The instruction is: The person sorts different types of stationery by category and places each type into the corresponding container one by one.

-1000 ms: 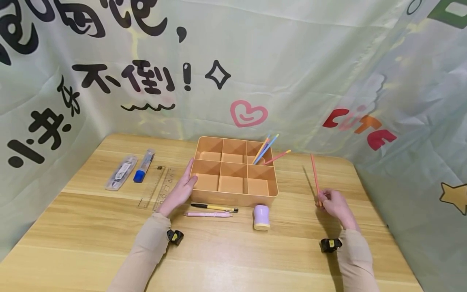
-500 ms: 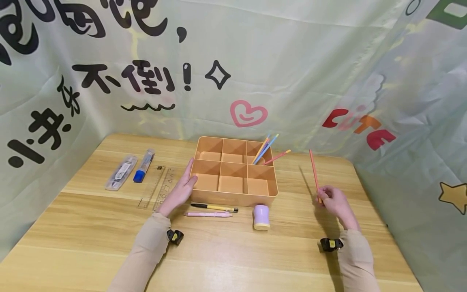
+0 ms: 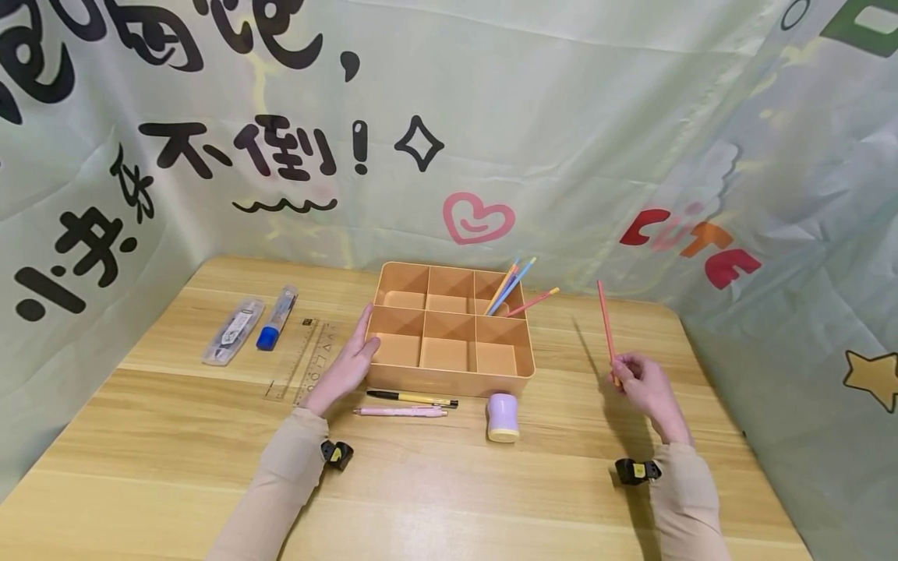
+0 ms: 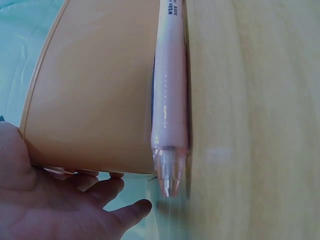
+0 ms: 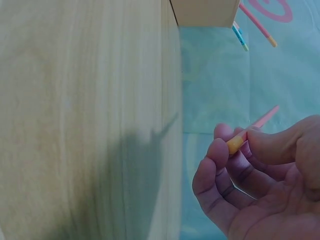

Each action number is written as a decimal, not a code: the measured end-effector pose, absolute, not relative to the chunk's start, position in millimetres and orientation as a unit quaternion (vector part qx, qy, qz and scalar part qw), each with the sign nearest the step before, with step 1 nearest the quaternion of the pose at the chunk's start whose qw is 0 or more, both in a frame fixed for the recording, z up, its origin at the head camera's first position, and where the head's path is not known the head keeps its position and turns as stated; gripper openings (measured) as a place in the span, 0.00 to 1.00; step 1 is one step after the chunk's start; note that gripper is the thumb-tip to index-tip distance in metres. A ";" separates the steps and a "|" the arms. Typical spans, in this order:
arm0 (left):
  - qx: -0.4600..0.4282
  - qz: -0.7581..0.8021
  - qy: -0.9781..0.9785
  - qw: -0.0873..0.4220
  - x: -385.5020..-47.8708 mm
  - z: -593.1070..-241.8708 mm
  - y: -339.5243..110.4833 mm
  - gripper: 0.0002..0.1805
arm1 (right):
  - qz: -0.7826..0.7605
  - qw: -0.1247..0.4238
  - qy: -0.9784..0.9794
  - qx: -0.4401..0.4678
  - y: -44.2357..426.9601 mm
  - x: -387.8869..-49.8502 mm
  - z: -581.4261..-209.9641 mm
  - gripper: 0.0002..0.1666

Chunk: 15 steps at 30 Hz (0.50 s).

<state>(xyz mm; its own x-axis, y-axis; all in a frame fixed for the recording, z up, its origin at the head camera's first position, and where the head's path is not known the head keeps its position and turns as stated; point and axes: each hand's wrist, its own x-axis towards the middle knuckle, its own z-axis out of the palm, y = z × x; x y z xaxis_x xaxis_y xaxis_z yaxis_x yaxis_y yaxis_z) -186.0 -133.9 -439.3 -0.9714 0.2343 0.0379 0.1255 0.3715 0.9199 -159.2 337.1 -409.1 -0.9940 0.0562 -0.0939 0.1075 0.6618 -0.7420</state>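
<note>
An orange-tan organizer box (image 3: 449, 382) with several compartments stands on the table. My left hand (image 3: 345, 365) holds its left side, thumb at the rim and fingers along the outer wall. To the right of the box, my right hand (image 3: 641, 386) pinches a pink pencil (image 3: 605, 315) near its orange-yellow end (image 5: 234, 145), between thumb and fingertips. The pencil stands nearly upright above the table, its other end pointing up. Several coloured pencils (image 3: 510, 288) lean in the box's back right compartment, and a pink one (image 3: 535, 301) sticks out to the right.
A black-and-yellow pen (image 3: 412, 400) and a pink pen (image 3: 400, 412) lie before the box, with a small purple container (image 3: 502, 418) to their right. On the left are a clear ruler (image 3: 302, 360), a blue-capped tube (image 3: 277, 318) and a clear case (image 3: 234, 331). A printed cloth (image 3: 561, 140) hangs behind.
My right hand has lifted the pink pencil slightly upward from nearer the table. The left hand and the box have stayed where they were.
</note>
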 end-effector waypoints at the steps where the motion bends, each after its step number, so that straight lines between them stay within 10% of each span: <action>1: 0.109 0.550 0.827 0.049 -186.1 -439.3 -133.9 0.36 | -0.408 0.030 0.911 0.044 337.1 -159.2 -409.1 0.22; 15: 0.107 0.548 0.828 0.048 -186.8 -440.2 -133.9 0.36 | -0.402 -0.027 0.915 0.032 331.1 -158.2 -407.4 0.19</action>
